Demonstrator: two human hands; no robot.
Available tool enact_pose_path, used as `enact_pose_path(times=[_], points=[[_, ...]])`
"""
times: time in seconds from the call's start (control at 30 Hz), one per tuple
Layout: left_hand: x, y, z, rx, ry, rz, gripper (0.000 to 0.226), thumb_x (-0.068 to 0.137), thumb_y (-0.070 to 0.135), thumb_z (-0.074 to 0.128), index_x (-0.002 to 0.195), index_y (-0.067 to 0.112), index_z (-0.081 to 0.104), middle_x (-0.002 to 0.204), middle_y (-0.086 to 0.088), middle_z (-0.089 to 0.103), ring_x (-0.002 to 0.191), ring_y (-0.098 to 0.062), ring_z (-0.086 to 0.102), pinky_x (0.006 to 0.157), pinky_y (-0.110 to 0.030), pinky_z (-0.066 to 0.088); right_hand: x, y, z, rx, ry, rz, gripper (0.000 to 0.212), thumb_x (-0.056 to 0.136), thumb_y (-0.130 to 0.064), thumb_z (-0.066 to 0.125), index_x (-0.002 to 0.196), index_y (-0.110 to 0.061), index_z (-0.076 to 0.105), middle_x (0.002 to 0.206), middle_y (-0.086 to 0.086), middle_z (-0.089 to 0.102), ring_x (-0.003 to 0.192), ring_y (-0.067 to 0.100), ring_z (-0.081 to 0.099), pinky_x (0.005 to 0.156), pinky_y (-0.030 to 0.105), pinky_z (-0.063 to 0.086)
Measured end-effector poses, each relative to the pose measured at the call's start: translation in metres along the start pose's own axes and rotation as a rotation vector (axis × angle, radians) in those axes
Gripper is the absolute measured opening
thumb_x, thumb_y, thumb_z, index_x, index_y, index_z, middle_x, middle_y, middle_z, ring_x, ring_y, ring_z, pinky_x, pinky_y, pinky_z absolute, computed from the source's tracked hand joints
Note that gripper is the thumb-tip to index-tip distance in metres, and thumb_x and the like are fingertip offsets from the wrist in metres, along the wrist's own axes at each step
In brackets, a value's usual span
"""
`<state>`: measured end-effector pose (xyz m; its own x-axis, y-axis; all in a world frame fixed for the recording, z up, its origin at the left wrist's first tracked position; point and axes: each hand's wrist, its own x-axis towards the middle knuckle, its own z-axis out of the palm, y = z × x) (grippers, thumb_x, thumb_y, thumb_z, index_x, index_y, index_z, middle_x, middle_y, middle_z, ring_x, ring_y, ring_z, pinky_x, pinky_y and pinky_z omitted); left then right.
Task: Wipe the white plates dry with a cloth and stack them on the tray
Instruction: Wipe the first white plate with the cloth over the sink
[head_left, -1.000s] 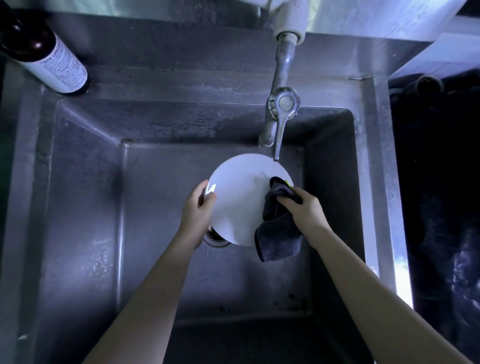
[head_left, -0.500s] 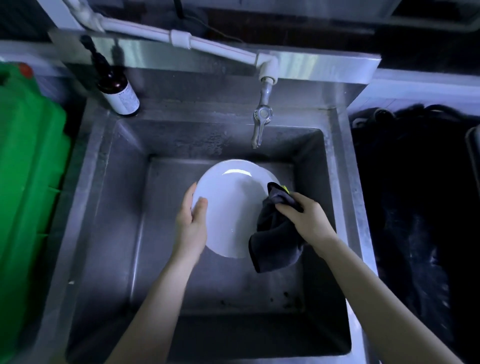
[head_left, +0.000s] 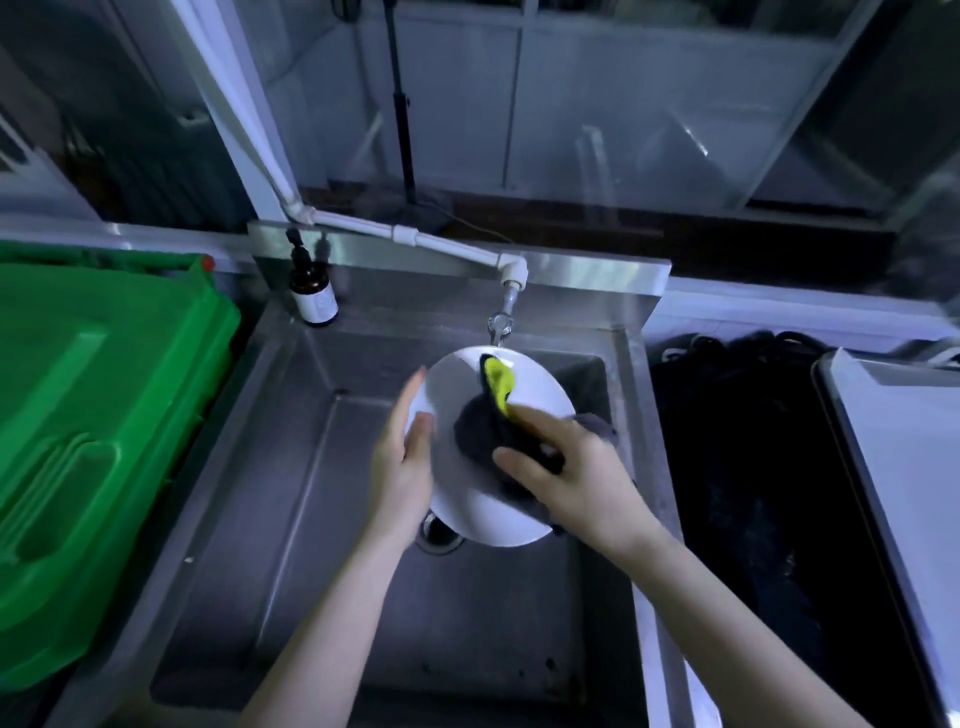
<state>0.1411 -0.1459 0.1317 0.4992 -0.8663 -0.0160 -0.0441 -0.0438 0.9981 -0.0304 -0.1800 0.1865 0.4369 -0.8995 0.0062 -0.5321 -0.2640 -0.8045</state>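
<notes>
Since the frame before, the cloth (head_left: 480, 431) has moved from the right rim of the plate (head_left: 457, 379) onto the middle of its face, and the right hand (head_left: 582, 478) has come with it. From the left: a green bin (head_left: 93, 415) stands beside the sink (head_left: 291, 519), and a bottle (head_left: 313, 296) is on the sink's back left corner. My left hand (head_left: 402, 467) grips the plate's left rim, thumb on the face, and holds the plate tilted above the drain (head_left: 439, 535), over the middle of the sink. The right hand grasps the bunched cloth and presses it on the face; blur hides how its fingers lie. To do this step well, I think I should keep the left grip firm, since a wet rim may slip, then sweep the cloth in circles out to the rim and turn the plate for its back. What I judge to be the tray (head_left: 909, 441) waits at the far right, well apart from the sink.
</notes>
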Motion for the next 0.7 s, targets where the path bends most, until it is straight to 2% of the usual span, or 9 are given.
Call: enact_pose_path(times=[0.07, 0.1, 0.2, 0.3, 0.37, 0.43, 0.57, 0.63, 0.7], points=[[-0.003, 0.012, 0.007, -0.019, -0.001, 0.021, 0.053, 0.103, 0.009, 0.039, 0.125, 0.055, 0.052, 0.129, 0.042, 0.05, 0.126, 0.016, 0.042, 0.097, -0.001, 0.033, -0.002, 0.001, -0.008, 0.009, -0.173, -0.026, 0.022, 0.097, -0.017, 0.058, 0.114, -0.019, 0.071, 0.097, 0.006, 0.074, 0.099, 0.022, 0.064, 0.091, 0.025, 0.046], [-0.004, 0.018, 0.009, -0.034, -0.006, 0.015, 0.052, 0.104, 0.012, 0.04, 0.122, 0.059, 0.053, 0.13, 0.041, 0.051, 0.128, 0.014, 0.042, 0.1, -0.004, 0.034, -0.004, 0.002, -0.014, -0.001, -0.196, -0.054, 0.026, 0.098, -0.011, 0.055, 0.115, -0.02, 0.072, 0.101, 0.007, 0.074, 0.1, 0.027, 0.064, 0.093, 0.031, 0.046], [-0.002, 0.029, 0.015, -0.118, -0.006, -0.039, 0.045, 0.105, 0.019, 0.04, 0.124, 0.056, 0.056, 0.133, 0.03, 0.055, 0.13, 0.005, 0.045, 0.113, -0.026, 0.034, -0.01, 0.003, -0.023, -0.188, -0.053, -0.379, 0.037, 0.089, 0.002, 0.061, 0.118, -0.017, 0.073, 0.104, -0.018, 0.071, 0.088, 0.024, 0.06, 0.086, 0.031, 0.047], [-0.003, 0.043, 0.026, -0.184, -0.003, -0.061, 0.043, 0.106, 0.02, 0.037, 0.126, 0.052, 0.057, 0.134, 0.013, 0.06, 0.127, -0.01, 0.054, 0.11, -0.041, 0.041, -0.011, -0.001, -0.018, -0.342, 0.045, -0.624, 0.037, 0.081, -0.007, 0.074, 0.118, -0.014, 0.073, 0.121, -0.004, 0.068, 0.088, 0.027, 0.055, 0.089, 0.032, 0.047], [-0.006, 0.05, 0.032, -0.203, -0.009, -0.068, 0.042, 0.107, 0.024, 0.035, 0.123, 0.055, 0.058, 0.127, 0.012, 0.066, 0.119, -0.01, 0.061, 0.098, -0.034, 0.05, -0.006, -0.004, -0.014, -0.382, 0.074, -0.675, 0.036, 0.083, -0.017, 0.072, 0.119, -0.013, 0.071, 0.128, 0.004, 0.065, 0.102, 0.029, 0.057, 0.093, 0.035, 0.047], [-0.011, 0.056, 0.033, -0.219, -0.011, -0.033, 0.041, 0.107, 0.023, 0.035, 0.125, 0.053, 0.058, 0.127, 0.019, 0.064, 0.12, -0.001, 0.058, 0.092, -0.019, 0.048, 0.002, -0.004, -0.013, -0.431, 0.093, -0.665, 0.037, 0.088, -0.022, 0.063, 0.123, -0.01, 0.068, 0.137, 0.01, 0.06, 0.124, 0.033, 0.055, 0.098, 0.04, 0.048], [-0.02, 0.067, 0.033, -0.181, 0.012, 0.048, 0.043, 0.105, 0.014, 0.039, 0.128, 0.046, 0.056, 0.131, 0.035, 0.055, 0.125, 0.018, 0.042, 0.089, 0.002, 0.035, 0.024, 0.002, -0.023, -0.512, 0.103, -0.397, 0.051, 0.102, -0.029, 0.045, 0.15, -0.012, 0.039, 0.161, 0.011, 0.024, 0.15, 0.029, 0.022, 0.113, 0.041, 0.035], [-0.021, 0.069, 0.03, -0.191, 0.058, 0.048, 0.043, 0.105, 0.015, 0.039, 0.126, 0.048, 0.057, 0.127, 0.041, 0.054, 0.122, 0.022, 0.041, 0.09, 0.0, 0.036, 0.025, 0.011, -0.035, -0.573, 0.081, -0.319, 0.054, 0.104, -0.033, 0.044, 0.154, -0.016, 0.031, 0.163, 0.009, 0.015, 0.153, 0.026, 0.013, 0.115, 0.043, 0.03], [-0.018, 0.07, 0.025, -0.234, 0.109, 0.015, 0.042, 0.105, 0.017, 0.039, 0.124, 0.05, 0.058, 0.128, 0.038, 0.055, 0.126, 0.015, 0.043, 0.103, -0.014, 0.036, 0.012, 0.02, -0.043, -0.645, 0.022, -0.426, 0.053, 0.104, -0.039, 0.041, 0.152, -0.019, 0.035, 0.162, 0.005, 0.021, 0.151, 0.025, 0.017, 0.115, 0.046, 0.033]])
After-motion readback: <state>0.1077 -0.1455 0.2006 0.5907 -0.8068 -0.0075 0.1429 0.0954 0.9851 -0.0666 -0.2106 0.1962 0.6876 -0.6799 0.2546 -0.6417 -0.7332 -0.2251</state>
